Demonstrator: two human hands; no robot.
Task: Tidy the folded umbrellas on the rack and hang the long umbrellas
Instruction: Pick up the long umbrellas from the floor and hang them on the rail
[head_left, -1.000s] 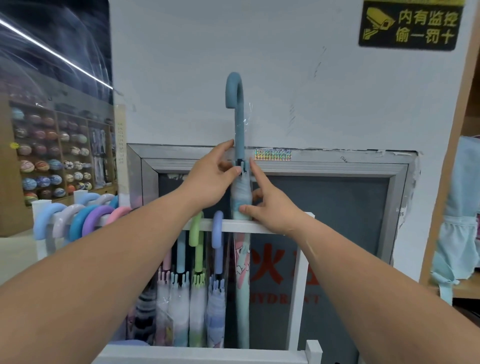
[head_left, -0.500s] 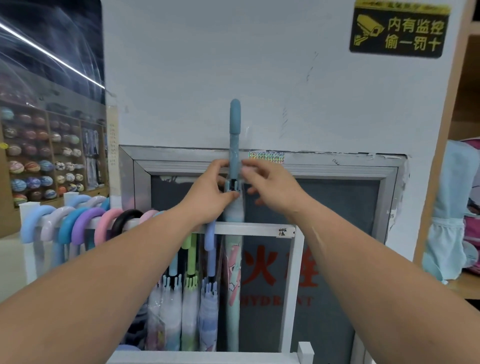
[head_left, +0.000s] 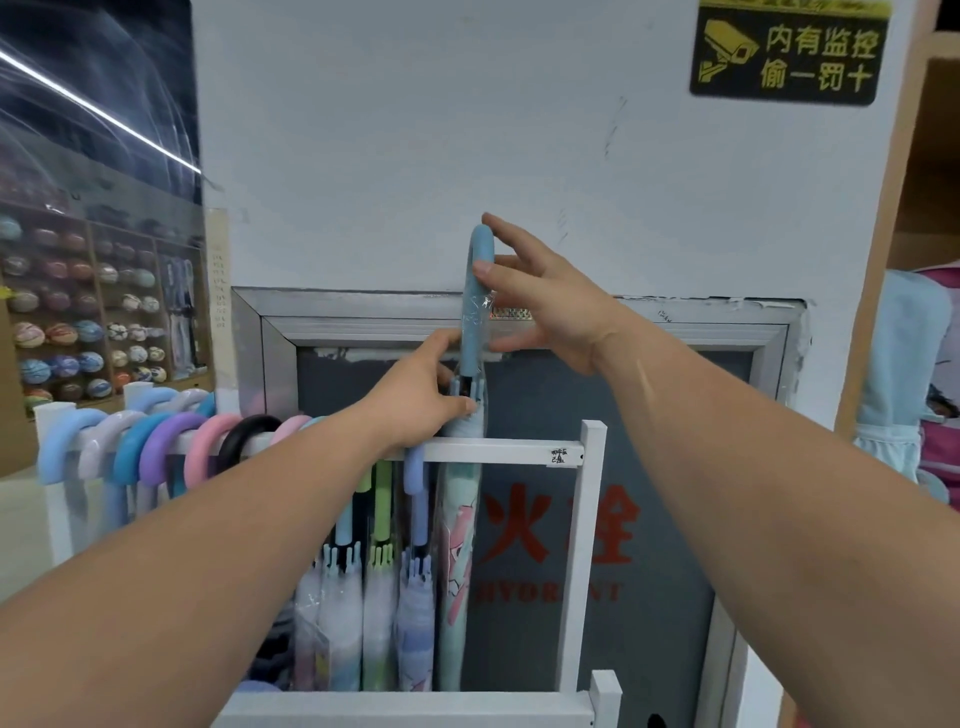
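Left hand (head_left: 426, 400) grips the long blue umbrella (head_left: 460, 571) just above the rack rail (head_left: 509, 451). Right hand (head_left: 540, 301) pinches its upright handle (head_left: 474, 301), other fingers spread.

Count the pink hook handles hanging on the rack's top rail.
2. One pink handle hangs just left of the black handle; the second pink handle is just right of it, by the left forearm, which may hide more.

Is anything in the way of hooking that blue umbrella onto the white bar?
Nothing visible does. The blue umbrella stands upright, its curved handle above the white bar, held by the left hand and right hand. The nearest hung handle sits just to its left; the bar to the right carries only a small label.
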